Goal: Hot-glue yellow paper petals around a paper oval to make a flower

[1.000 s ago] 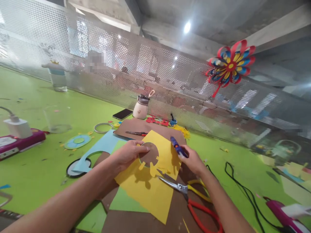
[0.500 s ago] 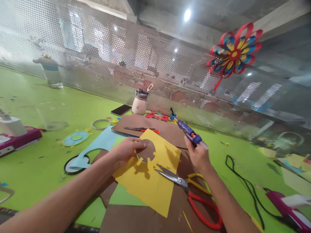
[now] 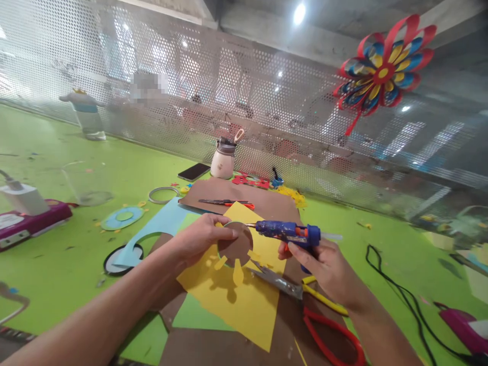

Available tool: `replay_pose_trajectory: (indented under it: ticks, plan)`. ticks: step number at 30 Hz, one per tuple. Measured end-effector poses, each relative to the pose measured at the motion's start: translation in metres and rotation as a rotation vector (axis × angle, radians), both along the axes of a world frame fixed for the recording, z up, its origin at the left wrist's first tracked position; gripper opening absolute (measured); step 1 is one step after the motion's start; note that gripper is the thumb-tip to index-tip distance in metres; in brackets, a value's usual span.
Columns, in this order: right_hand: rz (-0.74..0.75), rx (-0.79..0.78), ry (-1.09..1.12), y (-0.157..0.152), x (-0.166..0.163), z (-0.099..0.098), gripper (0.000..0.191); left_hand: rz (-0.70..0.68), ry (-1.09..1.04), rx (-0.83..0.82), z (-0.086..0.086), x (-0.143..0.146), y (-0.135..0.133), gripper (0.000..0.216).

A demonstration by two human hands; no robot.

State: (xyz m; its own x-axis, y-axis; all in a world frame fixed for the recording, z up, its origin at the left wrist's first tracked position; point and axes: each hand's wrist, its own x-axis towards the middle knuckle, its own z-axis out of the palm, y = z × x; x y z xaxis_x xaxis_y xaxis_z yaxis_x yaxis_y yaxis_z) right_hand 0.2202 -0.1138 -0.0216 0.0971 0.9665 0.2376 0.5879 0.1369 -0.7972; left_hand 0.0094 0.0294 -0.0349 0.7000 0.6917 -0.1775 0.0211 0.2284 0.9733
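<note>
My left hand (image 3: pixel 208 235) pinches the upper left edge of a brown paper disc (image 3: pixel 235 247) with yellow tabs along its lower rim. My right hand (image 3: pixel 324 264) is wrapped round a blue glue gun (image 3: pixel 284 232), whose metal tip sits at the disc's top edge; whether it touches I cannot tell. Beneath the disc lies a sheet of yellow paper (image 3: pixel 247 320) over green paper (image 3: pixel 198 310) and brown card (image 3: pixel 206 348). Large scissors (image 3: pixel 282 284) with red and yellow handles rest below the glue gun, blades apart.
Smaller scissors (image 3: pixel 224 202) lie on card behind. Further back stand a phone (image 3: pixel 194 172) and a white bottle (image 3: pixel 222 161). At left are a blue paper ring (image 3: pixel 133 218), a clear cup (image 3: pixel 87 183) and a purple power strip (image 3: pixel 38 223). A black cord (image 3: pixel 396 290) runs at right.
My right hand has brought the glue gun down and left, from pointing up and away to the disc's top edge. The disc has shifted slightly right in my left hand.
</note>
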Motion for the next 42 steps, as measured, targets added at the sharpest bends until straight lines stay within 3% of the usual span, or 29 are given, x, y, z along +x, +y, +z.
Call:
replay_pose_trajectory:
  ticks: [13,22,32,42]
  plan:
    - [-0.028,-0.066,0.043,-0.0035,-0.0038,0.0015,0.03,-0.07,0.012,0.025,-0.0001,-0.0009,-0.0044,0.005]
    - [-0.027,-0.071,0.039,-0.0025,-0.006,0.0023,0.033,-0.062,-0.007,-0.008,0.0013,-0.0006,-0.0062,0.007]
    - [-0.015,-0.053,-0.112,-0.0024,-0.0034,0.0034,0.035,-0.051,-0.015,-0.065,0.0038,0.0,-0.0082,0.012]
    - [-0.024,-0.064,-0.084,-0.0025,-0.0052,0.0038,0.033,-0.034,0.005,-0.037,0.0061,0.0003,-0.0098,0.013]
